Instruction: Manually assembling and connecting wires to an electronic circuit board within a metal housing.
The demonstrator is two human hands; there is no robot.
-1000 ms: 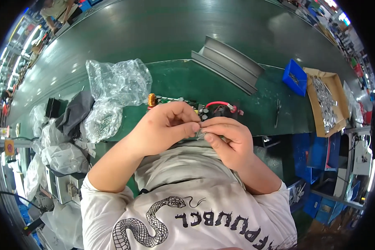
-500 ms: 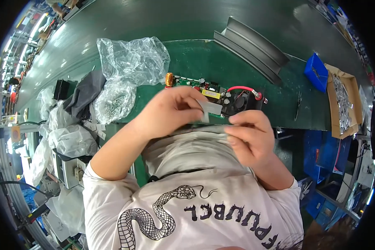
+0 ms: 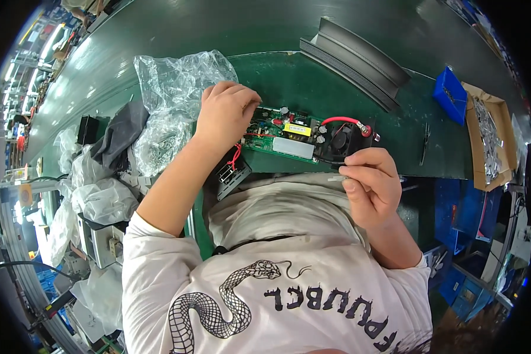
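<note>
A green circuit board (image 3: pixel 265 143) lies on the bench before me, with a yellow-wrapped transformer (image 3: pixel 297 130) and a flat grey metal block (image 3: pixel 292 147) on it. My left hand (image 3: pixel 225 115) is bent over the board's left end, fingers curled in; what they grip is hidden beneath them. To the right, my right hand (image 3: pixel 371 187) pinches a small pale strip (image 3: pixel 336 178) between thumb and fingers, just off the bench edge. A black fan (image 3: pixel 340 141) with a thick red cable (image 3: pixel 339 120) sits at the board's right end. Below my left wrist is a black panel with red wires (image 3: pixel 233 176).
Crumpled clear plastic bags (image 3: pixel 180 82) and a dark grey cloth (image 3: pixel 121 133) lie on the left. A long black metal profile (image 3: pixel 354 62) rests at the back. Tweezers (image 3: pixel 425 144), a blue bin (image 3: pixel 448 97) and a cardboard tray (image 3: pixel 507 135) of metal pieces are at right.
My left hand has moved up and left from the middle to the board's left end, uncovering the grey block and the black panel. My right hand has shifted slightly right, pinching the strip.
</note>
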